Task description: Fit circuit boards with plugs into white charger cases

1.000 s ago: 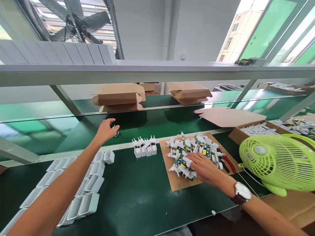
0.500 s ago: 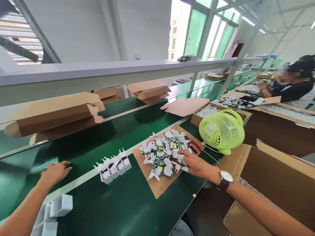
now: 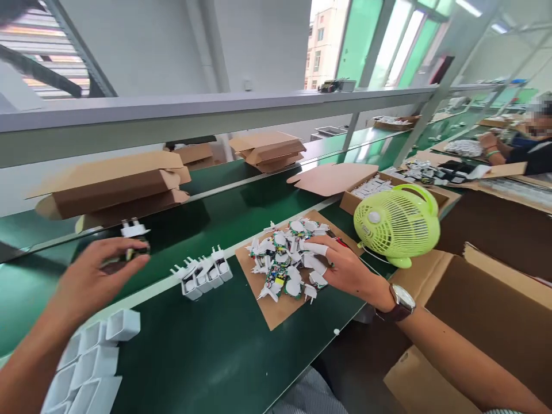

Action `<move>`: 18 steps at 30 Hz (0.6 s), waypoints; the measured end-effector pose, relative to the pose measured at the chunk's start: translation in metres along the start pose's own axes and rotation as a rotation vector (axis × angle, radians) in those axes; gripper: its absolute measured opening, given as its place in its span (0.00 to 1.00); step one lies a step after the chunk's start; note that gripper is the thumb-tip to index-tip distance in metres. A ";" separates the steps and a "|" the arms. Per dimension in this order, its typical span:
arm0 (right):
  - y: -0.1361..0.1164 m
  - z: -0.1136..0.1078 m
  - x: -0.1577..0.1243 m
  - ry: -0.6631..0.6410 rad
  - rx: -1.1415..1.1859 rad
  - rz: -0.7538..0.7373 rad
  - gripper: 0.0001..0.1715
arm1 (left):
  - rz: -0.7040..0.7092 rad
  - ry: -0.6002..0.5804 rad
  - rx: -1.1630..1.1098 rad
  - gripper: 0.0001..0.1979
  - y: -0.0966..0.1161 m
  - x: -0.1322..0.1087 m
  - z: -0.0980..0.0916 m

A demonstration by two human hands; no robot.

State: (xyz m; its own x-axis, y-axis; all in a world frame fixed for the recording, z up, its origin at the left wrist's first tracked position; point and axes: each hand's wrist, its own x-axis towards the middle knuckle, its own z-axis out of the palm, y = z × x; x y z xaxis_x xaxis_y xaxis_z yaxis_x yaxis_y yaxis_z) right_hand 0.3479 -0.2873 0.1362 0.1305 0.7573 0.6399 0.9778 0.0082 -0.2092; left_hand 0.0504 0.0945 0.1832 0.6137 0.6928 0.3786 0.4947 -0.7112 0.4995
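Observation:
My left hand [image 3: 97, 270] is raised over the left of the bench, thumb and fingers pinching a plug circuit board [image 3: 134, 238] with white two-pin prongs pointing up. My right hand [image 3: 345, 264], with white finger covers and a watch, reaches into a pile of white plug circuit boards [image 3: 282, 261] on a brown cardboard sheet [image 3: 271, 319]. Its covered fingertips are bent close together among the parts; what they grip is hidden. Between my hands stands a row of white housings [image 3: 207, 282] with plug pieces in them. White open housings [image 3: 97, 362] stand in rows below my left hand.
A green fan [image 3: 397, 224] stands right of the pile, beside red-handled pliers [image 3: 340, 238]. Folded cartons [image 3: 121, 187] lie behind. A box of white parts [image 3: 353, 201] is at the back; an open carton [image 3: 487, 310] is at right. Another person [image 3: 513, 149] sits far right.
My left hand has risen from the bench, and the plug board in it now shows. My right hand has moved slightly, its fingertips closer together in the pile. The view has shifted.

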 end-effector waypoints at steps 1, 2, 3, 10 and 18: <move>-0.008 0.007 0.007 0.030 0.039 -0.050 0.16 | 0.122 -0.060 -0.059 0.16 0.025 -0.021 0.004; -0.016 0.015 0.014 0.043 0.079 -0.098 0.18 | 0.224 -0.166 -0.119 0.13 0.045 -0.044 0.013; -0.025 0.024 0.020 0.042 0.118 -0.141 0.20 | 0.298 -0.282 -0.137 0.09 0.060 -0.068 0.025; -0.078 0.080 0.046 -0.207 0.294 -0.352 0.13 | 0.285 -0.501 0.048 0.21 0.043 -0.162 0.050; -0.099 0.144 0.041 -0.737 0.346 -0.505 0.37 | -0.158 -0.049 0.200 0.12 -0.011 -0.229 -0.054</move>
State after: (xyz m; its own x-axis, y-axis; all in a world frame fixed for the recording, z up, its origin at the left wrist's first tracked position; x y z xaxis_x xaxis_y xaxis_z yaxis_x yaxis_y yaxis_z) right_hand 0.2330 -0.1632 0.0761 -0.5445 0.8312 0.1125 0.7727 0.5492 -0.3183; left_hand -0.1289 -0.0503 0.1332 0.5455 0.7943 0.2672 0.6958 -0.6070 0.3840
